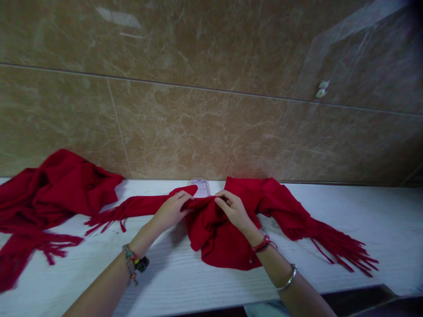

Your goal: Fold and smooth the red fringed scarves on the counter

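Note:
A red fringed scarf [231,246] lies bunched on the white table, its fringed ends reaching out to the left and right. My left hand [174,208] pinches the scarf's upper edge left of the middle. A short way to the right, my right hand [234,210] grips the same edge between thumb and fingers. Between the two hands the edge is drawn fairly straight, and loose folds hang below it. Part of the cloth under my fingers is hidden.
Another red fringed cloth [62,189] lies crumpled at the far left. Behind my hands a phone [201,186] with a lit screen rests against the tiled wall [205,132]. The white table [158,281] ends near the bottom, where dark objects show at the right.

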### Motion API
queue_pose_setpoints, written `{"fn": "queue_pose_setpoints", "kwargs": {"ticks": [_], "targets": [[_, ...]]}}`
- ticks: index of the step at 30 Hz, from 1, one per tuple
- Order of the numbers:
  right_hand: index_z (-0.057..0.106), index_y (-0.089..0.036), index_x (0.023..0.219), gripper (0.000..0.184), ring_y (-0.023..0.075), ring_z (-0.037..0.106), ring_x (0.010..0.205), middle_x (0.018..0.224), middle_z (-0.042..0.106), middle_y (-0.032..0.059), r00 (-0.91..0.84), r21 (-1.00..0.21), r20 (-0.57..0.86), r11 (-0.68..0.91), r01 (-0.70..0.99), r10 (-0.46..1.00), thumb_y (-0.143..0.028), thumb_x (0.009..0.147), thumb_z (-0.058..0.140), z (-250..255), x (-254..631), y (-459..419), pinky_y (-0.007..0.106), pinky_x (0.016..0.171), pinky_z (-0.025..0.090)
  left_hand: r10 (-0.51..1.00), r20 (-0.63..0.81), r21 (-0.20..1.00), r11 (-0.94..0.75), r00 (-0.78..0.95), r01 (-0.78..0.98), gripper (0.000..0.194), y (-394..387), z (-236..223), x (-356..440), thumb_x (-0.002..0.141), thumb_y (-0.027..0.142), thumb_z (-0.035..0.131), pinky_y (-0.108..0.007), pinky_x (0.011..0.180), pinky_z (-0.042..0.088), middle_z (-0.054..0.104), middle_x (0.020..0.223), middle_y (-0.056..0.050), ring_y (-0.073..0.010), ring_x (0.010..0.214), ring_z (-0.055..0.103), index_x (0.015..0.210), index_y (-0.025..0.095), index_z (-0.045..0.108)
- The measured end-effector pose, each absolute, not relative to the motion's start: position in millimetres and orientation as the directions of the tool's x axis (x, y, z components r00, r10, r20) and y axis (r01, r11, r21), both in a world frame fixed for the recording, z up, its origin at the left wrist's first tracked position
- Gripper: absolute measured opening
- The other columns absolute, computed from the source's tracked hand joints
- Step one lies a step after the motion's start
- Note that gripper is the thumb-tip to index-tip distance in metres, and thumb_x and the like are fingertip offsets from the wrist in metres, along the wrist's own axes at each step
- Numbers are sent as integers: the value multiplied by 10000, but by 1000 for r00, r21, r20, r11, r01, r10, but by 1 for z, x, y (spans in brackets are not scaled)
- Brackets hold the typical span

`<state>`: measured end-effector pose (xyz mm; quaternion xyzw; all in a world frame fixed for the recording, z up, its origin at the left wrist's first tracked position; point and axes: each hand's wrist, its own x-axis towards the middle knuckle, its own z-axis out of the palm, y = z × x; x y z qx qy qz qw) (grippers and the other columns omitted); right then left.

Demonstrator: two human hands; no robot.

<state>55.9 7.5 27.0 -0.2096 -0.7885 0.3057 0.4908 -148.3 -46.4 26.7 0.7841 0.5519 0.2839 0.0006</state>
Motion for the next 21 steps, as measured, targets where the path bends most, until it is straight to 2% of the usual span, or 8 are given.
{"fn": "queue_pose_setpoints", "kwargs": {"ticks": [3, 5, 10, 12, 14, 17, 19, 21], "targets": [[548, -195, 708, 130, 126, 493, 636, 670, 536, -13, -354, -745, 642, 663, -75, 681, -299, 777, 510, 28, 60, 12, 234, 579, 373, 890, 437, 364, -307, 130, 879, 238, -41, 25, -156, 697, 92, 466, -335, 840, 414, 583, 928, -47, -188, 897, 530, 903, 179, 548], [545, -198, 709, 134, 114, 465, 616, 656, 506, -27, -270, -774, 631, 614, -156, 727, -317, 767, 522, 27, 61, 17, 227, 572, 357, 867, 497, 413, -267, 30, 871, 262, -41, 29, -160, 670, 87, 452, -348, 838, 421, 577, 915, -50, -192, 895, 527, 900, 171, 545], [515, -197, 674, 190, 95, 419, 598, 638, 462, -52, 40, -779, 514, 486, -396, 857, -375, 695, 577, 25, 68, 37, 221, 605, 356, 617, 733, 519, -234, -287, 822, 356, -48, 47, -171, 605, 77, 416, -299, 755, 463, 514, 1016, -70, -196, 980, 490, 931, 161, 532], [494, -196, 662, 225, 93, 414, 597, 643, 464, -58, 170, -763, 428, 456, -457, 888, -400, 656, 590, 25, 75, 47, 226, 623, 363, 560, 744, 556, -215, -365, 803, 384, -50, 51, -180, 571, 51, 385, -285, 739, 462, 534, 976, -54, -180, 928, 521, 904, 167, 535], [490, -194, 656, 237, 95, 412, 602, 642, 464, -58, 237, -779, 390, 456, -430, 890, -409, 640, 588, 25, 84, 56, 229, 631, 364, 610, 684, 626, -207, -401, 752, 387, -50, 52, -190, 557, 42, 353, -277, 691, 467, 565, 858, -33, -153, 782, 561, 880, 159, 531], [514, -185, 650, 217, 106, 413, 612, 633, 464, -47, 124, -857, 447, 464, -224, 886, -392, 657, 578, 24, 92, 61, 228, 613, 353, 755, 569, 669, -193, -327, 718, 324, -44, 44, -194, 620, 75, 346, -288, 676, 471, 585, 772, -27, -141, 688, 567, 878, 144, 529], [523, -186, 656, 213, 113, 420, 616, 639, 470, -38, -8, -868, 484, 479, -131, 875, -394, 683, 559, 25, 92, 57, 227, 597, 351, 820, 532, 596, -182, -214, 782, 277, -40, 31, -187, 709, 142, 359, -325, 767, 453, 597, 854, -60, -163, 795, 570, 919, 139, 539], [519, -194, 669, 215, 117, 431, 615, 649, 478, -35, -114, -861, 505, 489, -142, 856, -406, 705, 540, 26, 87, 49, 227, 592, 361, 876, 475, 464, -170, -82, 869, 305, -37, 14, -175, 766, 262, 410, -369, 859, 407, 564, 1032, -110, -206, 969, 529, 1020, 144, 531]]}}
